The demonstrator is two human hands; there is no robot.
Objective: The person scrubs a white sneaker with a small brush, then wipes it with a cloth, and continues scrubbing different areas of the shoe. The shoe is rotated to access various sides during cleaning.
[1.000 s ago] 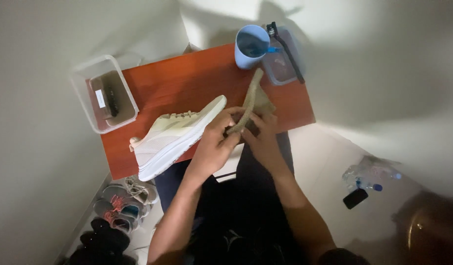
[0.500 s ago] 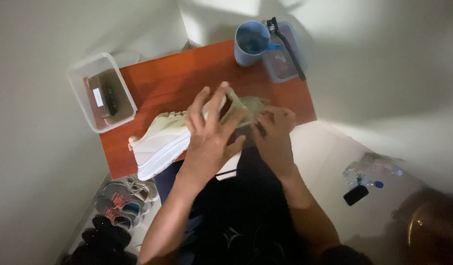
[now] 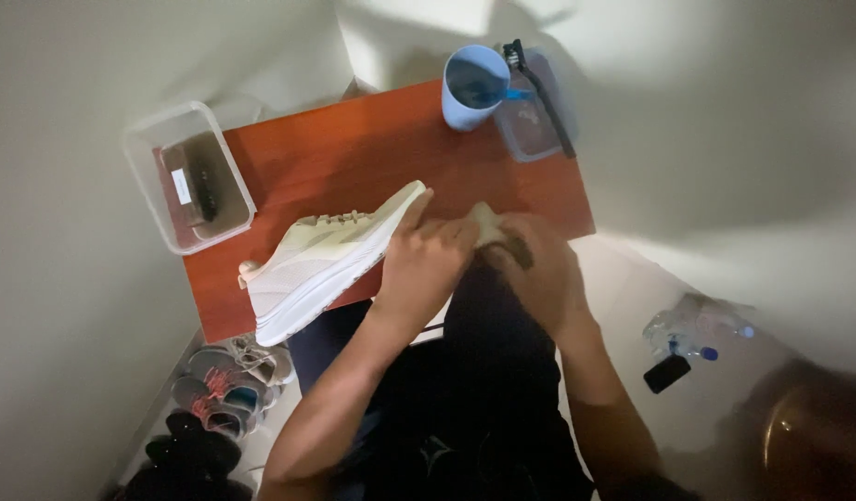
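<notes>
Hands meet at the table edge: left hand (image 3: 426,258) and right hand (image 3: 537,269) both close on a pale folded insole (image 3: 488,225), white sneaker (image 3: 328,258) lying just left, insole not yet inside.

You see pale walls (image 3: 94,390) on the left and upper right, a reddish-brown tabletop (image 3: 353,158) at centre, light floor (image 3: 632,288) at right, all dimly lit.
</notes>
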